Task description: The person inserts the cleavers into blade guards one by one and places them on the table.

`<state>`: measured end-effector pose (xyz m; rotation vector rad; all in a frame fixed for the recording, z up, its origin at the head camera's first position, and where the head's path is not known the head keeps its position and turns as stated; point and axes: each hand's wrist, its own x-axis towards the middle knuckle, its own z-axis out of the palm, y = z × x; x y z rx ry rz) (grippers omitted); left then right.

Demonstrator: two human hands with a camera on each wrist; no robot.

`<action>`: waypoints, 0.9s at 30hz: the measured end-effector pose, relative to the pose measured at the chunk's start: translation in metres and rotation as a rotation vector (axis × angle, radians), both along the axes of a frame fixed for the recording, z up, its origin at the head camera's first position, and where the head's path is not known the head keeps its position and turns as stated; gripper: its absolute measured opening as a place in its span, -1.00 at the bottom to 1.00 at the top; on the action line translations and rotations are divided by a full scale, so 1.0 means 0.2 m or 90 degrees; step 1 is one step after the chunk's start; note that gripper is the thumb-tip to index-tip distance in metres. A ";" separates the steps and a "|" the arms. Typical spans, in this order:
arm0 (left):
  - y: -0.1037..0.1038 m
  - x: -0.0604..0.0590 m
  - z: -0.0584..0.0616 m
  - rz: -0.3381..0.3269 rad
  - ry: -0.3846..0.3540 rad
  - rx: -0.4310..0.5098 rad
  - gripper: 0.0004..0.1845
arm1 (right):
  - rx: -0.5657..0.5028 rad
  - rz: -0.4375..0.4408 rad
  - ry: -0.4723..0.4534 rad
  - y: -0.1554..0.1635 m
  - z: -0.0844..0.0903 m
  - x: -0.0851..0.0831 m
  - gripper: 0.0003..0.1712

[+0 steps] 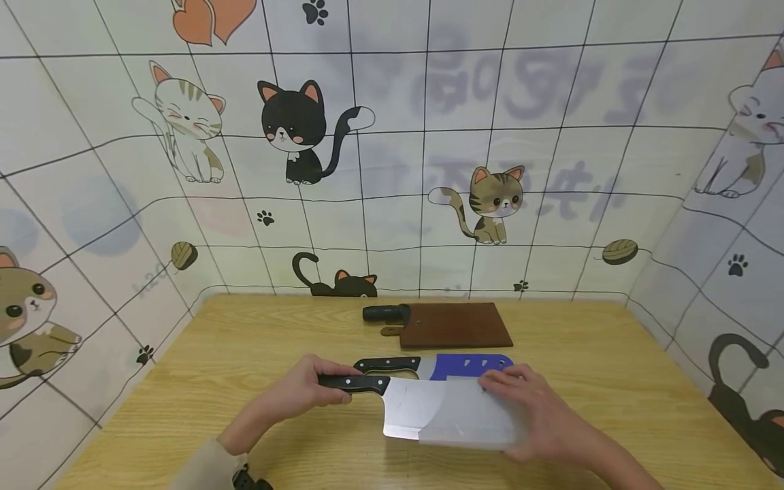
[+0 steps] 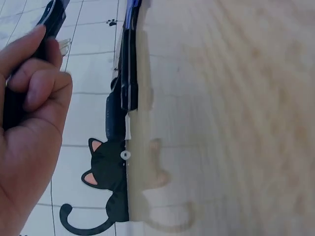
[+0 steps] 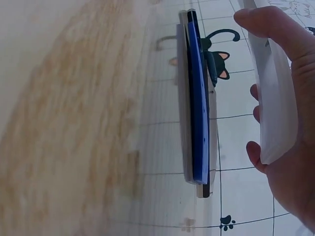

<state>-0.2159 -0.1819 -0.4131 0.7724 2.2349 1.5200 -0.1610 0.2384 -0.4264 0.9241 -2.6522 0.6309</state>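
Note:
My left hand (image 1: 306,389) grips the black handle (image 1: 358,384) of a steel cleaver (image 1: 407,407) held low over the wooden table (image 1: 245,354). My right hand (image 1: 535,415) holds a translucent white sheath (image 1: 468,420) that covers the outer half of the blade. In the right wrist view the thumb and fingers of that hand (image 3: 293,128) pinch the white sheath (image 3: 270,98) from both sides. The left wrist view shows my left hand (image 2: 29,123) curled round the handle (image 2: 51,17).
Just behind the cleaver a second knife in a blue sheath (image 1: 468,365) with a black handle (image 1: 388,364) lies on the table. Farther back lie a dark brown cutting board (image 1: 456,325) and a black cylindrical object (image 1: 386,313). Cat-patterned walls (image 1: 392,170) close three sides.

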 end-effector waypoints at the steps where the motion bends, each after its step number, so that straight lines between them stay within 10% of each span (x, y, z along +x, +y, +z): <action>1: 0.00 0.00 0.00 -0.012 0.000 -0.001 -0.62 | 0.003 0.011 -0.002 0.00 0.00 0.00 0.07; 14: 0.08 0.04 -0.04 0.033 -0.009 0.007 -0.66 | 0.023 -0.012 -0.069 -0.04 0.05 0.01 0.02; 27: 0.06 0.02 -0.03 -0.044 -0.040 0.018 -0.61 | 0.004 0.044 -0.074 -0.05 0.04 0.02 0.04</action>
